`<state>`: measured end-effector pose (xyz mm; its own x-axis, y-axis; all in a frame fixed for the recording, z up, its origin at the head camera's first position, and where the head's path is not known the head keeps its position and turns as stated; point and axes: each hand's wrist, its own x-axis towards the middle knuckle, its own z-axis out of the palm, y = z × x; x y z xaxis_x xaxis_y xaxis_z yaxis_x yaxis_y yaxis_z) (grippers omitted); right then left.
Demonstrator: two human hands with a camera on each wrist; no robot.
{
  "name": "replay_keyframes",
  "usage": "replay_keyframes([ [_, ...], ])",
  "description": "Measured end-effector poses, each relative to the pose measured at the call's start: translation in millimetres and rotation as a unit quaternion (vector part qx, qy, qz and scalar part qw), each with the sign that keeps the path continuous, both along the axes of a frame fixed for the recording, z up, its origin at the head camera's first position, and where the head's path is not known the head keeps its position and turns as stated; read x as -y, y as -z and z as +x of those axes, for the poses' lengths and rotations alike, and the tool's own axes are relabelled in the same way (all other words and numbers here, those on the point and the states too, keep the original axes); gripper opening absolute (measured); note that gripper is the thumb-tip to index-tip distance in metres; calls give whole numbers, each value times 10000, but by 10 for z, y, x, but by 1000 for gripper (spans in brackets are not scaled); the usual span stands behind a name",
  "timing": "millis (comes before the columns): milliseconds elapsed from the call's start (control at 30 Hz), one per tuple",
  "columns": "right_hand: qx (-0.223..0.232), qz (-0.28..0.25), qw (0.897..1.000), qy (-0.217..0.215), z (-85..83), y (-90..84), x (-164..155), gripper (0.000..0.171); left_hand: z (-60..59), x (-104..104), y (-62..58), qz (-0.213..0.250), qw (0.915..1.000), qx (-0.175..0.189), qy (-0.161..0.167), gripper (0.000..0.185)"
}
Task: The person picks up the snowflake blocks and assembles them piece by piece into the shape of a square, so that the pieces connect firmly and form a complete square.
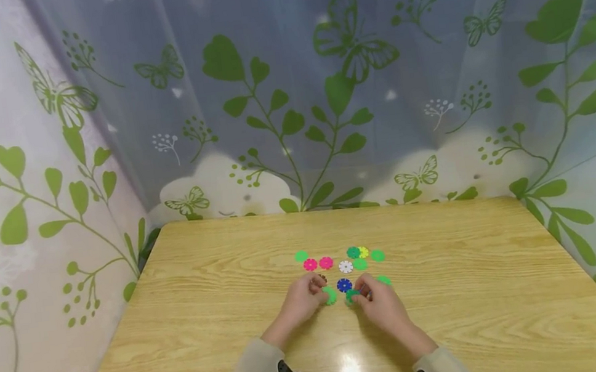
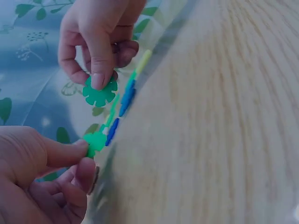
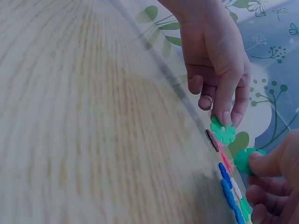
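My left hand [image 1: 300, 302] pinches a bright green notched plastic disc [image 2: 96, 142] by its edge between thumb and fingers. In my right hand [image 1: 384, 307], thumb and fingers grip a darker green notched disc [image 3: 243, 161]. Both discs are held upright, a short gap apart, close over the table. A dark blue disc [image 1: 344, 285] lies just beyond, between the hands. Partly covered by the left fingers is a brown disc [image 3: 211, 140]. Beside the right hand, a lighter blue disc [image 3: 229, 195] shows in the right wrist view.
Two pink discs [image 1: 326, 263], a white disc [image 1: 346, 267], a yellow disc [image 1: 364, 252] and several green discs [image 1: 377, 255] lie farther back on the wooden table [image 1: 208, 321]. A leaf-printed curtain [image 1: 290, 119] hangs behind the table's far edge.
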<state>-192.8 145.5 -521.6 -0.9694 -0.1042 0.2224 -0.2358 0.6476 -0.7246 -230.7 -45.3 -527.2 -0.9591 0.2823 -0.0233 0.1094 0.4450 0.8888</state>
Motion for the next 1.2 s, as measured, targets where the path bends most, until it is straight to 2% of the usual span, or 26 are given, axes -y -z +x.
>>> replay_keyframes([
  [167, -240, -422, 9988, 40, -19, -11, -6, 15, 17, 37, -89, 743, 9965, 384, -13, 13],
  [300, -304, -770, 9966, 35, -8, -40, 4, 14, 44, 53, -148, 1028, 9938, 411, -50, 12],
  [500, -338, -1145, 9927, -139, 25, -116, 26, 11, 78, 40, -212, 1297, 9897, 578, -161, 16],
  [667, -511, -1363, 9890, -281, 21, -164, 50, 11, 105, 21, -295, 1399, 9887, 478, -229, 17],
  [833, -420, -1462, 9880, -271, 17, -211, 91, 9, 142, 9, -365, 1511, 9869, 475, -301, 16],
  [1000, -366, -1609, 9857, -344, 131, -447, 157, 8, 186, -16, -393, 1649, 9845, 431, -422, 17],
  [1067, -410, -1630, 9850, -396, 192, -558, 181, 9, 239, -26, -485, 1784, 9817, 503, -445, 18],
  [1100, -419, -1659, 9844, -405, 214, -596, 191, 9, 243, -31, -487, 1861, 9799, 548, -459, 19],
  [1200, -428, -1806, 9818, -399, 224, -613, 207, 9, 245, -47, -478, 2054, 9747, 706, -530, 20],
])
